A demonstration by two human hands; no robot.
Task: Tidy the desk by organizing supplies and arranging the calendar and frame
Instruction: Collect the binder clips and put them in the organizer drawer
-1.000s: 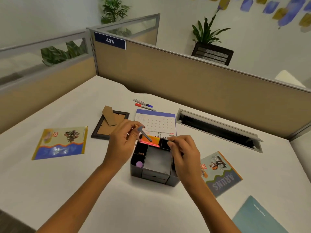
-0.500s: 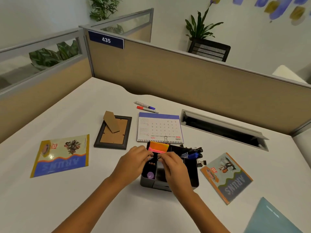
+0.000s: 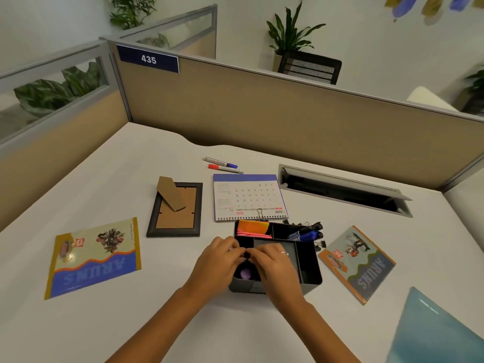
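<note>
A dark grey desk organizer (image 3: 312, 268) stands at the desk's middle front. It holds orange and pink sticky notes (image 3: 253, 228), blue markers (image 3: 305, 234) and a purple item (image 3: 245, 273). My left hand (image 3: 218, 262) and my right hand (image 3: 273, 267) meet fingertip to fingertip over its front left compartment, both pinching a small dark item (image 3: 246, 255) that is too small to identify. Behind the organizer the calendar (image 3: 248, 196) lies flat. The picture frame (image 3: 178, 213) lies face down to the calendar's left, its stand flap up. Two loose markers (image 3: 223, 165) lie further back.
A booklet (image 3: 94, 258) lies at the left and another booklet (image 3: 358, 263) at the right. A teal folder (image 3: 440, 331) fills the front right corner. Binder clips (image 3: 320, 244) lie by the organizer's right side. An open cable slot (image 3: 343, 189) runs along the back, under the partition wall.
My left hand held a marker above the organizer; that marker is out of it now. Both hands have dropped to the front left compartment and closed together on a small item.
</note>
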